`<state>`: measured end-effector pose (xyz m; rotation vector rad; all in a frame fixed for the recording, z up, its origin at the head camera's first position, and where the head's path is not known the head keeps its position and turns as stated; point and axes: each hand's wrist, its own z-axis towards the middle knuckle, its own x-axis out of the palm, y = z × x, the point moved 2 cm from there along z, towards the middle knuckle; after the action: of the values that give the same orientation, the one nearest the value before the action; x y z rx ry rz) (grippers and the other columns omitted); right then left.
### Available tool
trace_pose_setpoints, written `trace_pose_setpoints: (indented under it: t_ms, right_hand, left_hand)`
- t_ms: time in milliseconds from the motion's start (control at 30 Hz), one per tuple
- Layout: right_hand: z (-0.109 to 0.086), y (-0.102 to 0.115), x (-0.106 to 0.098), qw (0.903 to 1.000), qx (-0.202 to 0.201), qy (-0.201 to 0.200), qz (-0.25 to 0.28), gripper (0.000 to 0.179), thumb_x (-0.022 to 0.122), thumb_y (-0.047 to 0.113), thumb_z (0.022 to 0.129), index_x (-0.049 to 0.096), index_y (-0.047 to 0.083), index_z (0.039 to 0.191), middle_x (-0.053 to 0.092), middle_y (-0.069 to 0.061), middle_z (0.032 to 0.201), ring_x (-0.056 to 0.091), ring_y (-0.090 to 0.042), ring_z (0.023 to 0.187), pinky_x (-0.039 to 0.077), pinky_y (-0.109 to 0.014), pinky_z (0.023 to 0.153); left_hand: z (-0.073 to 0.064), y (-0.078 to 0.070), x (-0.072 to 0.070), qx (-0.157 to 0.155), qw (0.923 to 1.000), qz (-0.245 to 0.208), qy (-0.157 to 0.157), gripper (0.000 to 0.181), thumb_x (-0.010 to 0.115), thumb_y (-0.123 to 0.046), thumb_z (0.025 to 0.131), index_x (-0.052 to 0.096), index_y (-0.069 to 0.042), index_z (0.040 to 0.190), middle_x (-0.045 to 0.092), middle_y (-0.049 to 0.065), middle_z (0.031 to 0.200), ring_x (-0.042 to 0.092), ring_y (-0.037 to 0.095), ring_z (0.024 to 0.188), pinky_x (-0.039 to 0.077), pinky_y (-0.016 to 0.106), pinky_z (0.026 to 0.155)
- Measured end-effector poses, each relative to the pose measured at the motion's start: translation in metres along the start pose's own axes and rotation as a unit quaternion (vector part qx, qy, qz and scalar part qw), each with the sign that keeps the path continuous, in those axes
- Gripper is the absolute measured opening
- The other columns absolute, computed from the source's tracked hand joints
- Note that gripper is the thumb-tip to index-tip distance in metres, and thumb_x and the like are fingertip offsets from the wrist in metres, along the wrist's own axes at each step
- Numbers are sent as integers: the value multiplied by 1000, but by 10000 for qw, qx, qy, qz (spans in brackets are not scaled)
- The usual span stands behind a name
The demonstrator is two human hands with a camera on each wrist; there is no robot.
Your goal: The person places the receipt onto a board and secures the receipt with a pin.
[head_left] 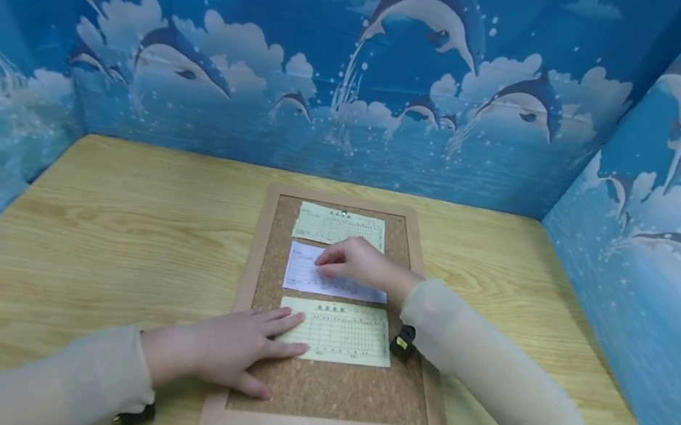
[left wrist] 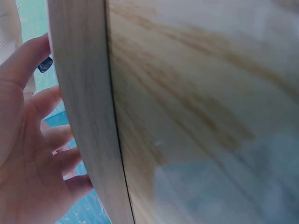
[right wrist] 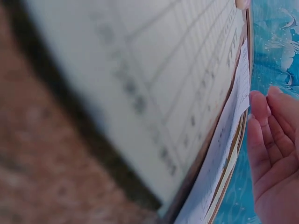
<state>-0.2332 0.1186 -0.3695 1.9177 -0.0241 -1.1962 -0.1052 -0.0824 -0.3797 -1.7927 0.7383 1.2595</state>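
In the head view a cork board (head_left: 327, 390) with a light wooden frame lies on the table, bearing three printed paper slips. My left hand (head_left: 228, 346) lies spread at the left, its fingertips resting on the lower pale-yellow slip (head_left: 355, 336). Over the middle, white-lilac slip (head_left: 298, 276) is my right hand (head_left: 362, 263), fingers bent and tips close to the paper. Its fingertips (right wrist: 254, 98) also appear beside that slip in the right wrist view; whether they pinch anything small does not show. The top pale-yellow slip (head_left: 313, 221) has a small pin (head_left: 343, 212) at its upper edge.
The board rests on a wood-grain table (head_left: 146, 227). Behind and at both sides hang blue sheets (head_left: 229, 115) printed with dolphins. A black wrist device (head_left: 403, 341) on the right arm overhangs the lower slip's right edge.
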Motion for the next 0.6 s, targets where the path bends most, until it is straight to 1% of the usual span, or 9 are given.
trace_pose_setpoints:
  t_ms: [300,367,600]
  right_hand:
    - [-10,-1,2,9999,-92,37,-132,16,64,18,90,73,10,100,70,6,88,61,-4,75,49,-22,69]
    - [-13,0,3,9999,-87,15,-142,15,64,18,90,73,10,100,70,6,90,61,-3,77,49,-22,70]
    - [-22,1,8,9995,-131,-226,-165,17,63,18,90,73,11,102,69,3,100,61,-7,92,48,-26,80]
  left_hand:
    - [0,0,1,-36,10000,-34,13,69,59,-54,84,39,-25,143,22,15,151,24,36,136,26,51,105]
    - [0,0,1,-42,10000,-47,17,69,59,-54,84,39,-25,143,22,15,152,23,36,136,26,51,105]
    - [0,0,0,-42,10000,-57,-1,69,60,-54,83,39,-25,143,22,15,151,23,36,136,26,51,105]
